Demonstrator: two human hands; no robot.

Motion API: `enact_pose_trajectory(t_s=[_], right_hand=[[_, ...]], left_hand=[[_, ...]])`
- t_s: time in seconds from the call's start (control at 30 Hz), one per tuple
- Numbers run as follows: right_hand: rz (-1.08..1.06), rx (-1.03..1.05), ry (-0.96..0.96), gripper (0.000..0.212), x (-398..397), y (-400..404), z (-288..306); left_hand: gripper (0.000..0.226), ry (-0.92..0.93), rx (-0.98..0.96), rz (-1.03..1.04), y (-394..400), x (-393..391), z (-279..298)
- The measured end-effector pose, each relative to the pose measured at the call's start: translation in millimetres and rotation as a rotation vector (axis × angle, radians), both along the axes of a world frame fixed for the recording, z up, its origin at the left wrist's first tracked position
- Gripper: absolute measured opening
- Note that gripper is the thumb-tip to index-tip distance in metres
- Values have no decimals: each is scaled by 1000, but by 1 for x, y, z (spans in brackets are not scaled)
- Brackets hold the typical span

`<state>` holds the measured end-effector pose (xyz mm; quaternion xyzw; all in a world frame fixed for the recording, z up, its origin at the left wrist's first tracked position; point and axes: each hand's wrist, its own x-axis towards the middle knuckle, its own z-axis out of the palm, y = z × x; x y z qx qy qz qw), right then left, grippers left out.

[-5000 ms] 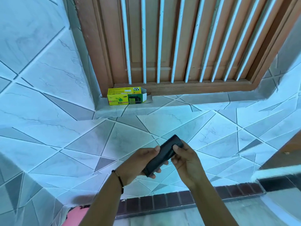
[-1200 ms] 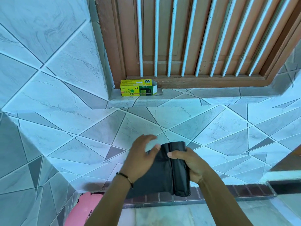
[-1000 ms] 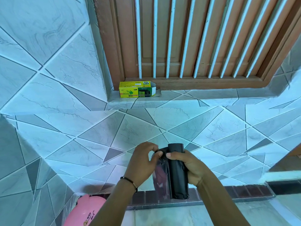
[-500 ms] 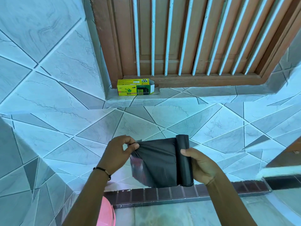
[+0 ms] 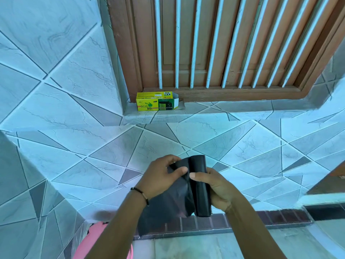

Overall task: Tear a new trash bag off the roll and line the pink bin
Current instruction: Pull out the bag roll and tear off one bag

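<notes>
Both hands are up in front of the tiled wall (image 5: 78,101), close together at chest height. R hand (image 5: 217,189) is wrapped around the black trash bag roll (image 5: 200,186), thumb across its front, holding it roughly upright w/ the top tipped slightly left. L hand (image 5: 161,177) pinches the loose bag (image 5: 175,199) that comes off the roll's left side, thumb on top of the film right beside the R thumb; the two thumbs nearly touch. The unrolled sheet hangs down crumpled below the L hand & behind the L forearm, still joined to the roll. A thin dark bracelet (image 5: 141,193) sits on the L wrist.

Pink bin (image 5: 87,242) shows only partly at bottom left, under the L forearm, low on the floor by the wall; some clear plastic film lies beside it.

On the window ledge (image 5: 205,109) above, a yellow-green bin-liner box (image 5: 156,103) lies on its side w/ the right end flap open, against the brown wooden window frame (image 5: 224,94) w/ white bars (image 5: 194,43).
</notes>
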<state>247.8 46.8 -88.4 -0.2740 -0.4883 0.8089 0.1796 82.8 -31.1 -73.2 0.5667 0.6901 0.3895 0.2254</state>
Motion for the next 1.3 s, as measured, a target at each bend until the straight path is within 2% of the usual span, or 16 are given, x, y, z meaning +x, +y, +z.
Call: enact_pose_trajectory(t_s=[0.07, 0.13, 0.23, 0.4, 0.57, 0.73, 0.87, 1.03, 1.1, 1.2, 1.3], right_hand=[[28, -24, 25, 42, 0, 0, 0], [33, -59, 48, 48, 5, 3, -3], [36, -90, 44, 75, 10, 6, -5], [8, -112, 38, 87, 14, 12, -6], [1, -99, 61, 64, 22, 17, -3], [-59, -64, 8, 72, 29, 22, -1], [-86, -71, -28, 86, 38, 29, -1], [-88, -80, -10, 85, 41, 30, 1], [-67, -83, 8, 75, 35, 26, 3], [-24, -65, -2, 81, 18, 16, 6], [-6, -83, 5, 72, 5, 9, 5]], left_hand=[[4, 37, 51, 23, 5, 2, 1], [17, 74, 66, 32, 7, -3, 0], [17, 97, 52, -1, 6, -9, 3], [16, 86, 42, -40, 8, -17, 9], [19, 73, 30, -46, 5, -27, 11], [26, 114, 22, -1, 2, -36, 13], [21, 145, 10, 15, -2, -46, 12], [25, 199, -24, 51, -3, -54, 5], [35, 135, -29, 16, -1, -41, 3], [46, -67, -22, -32, 10, -13, -2], [29, -73, 21, -30, 19, 3, -9]])
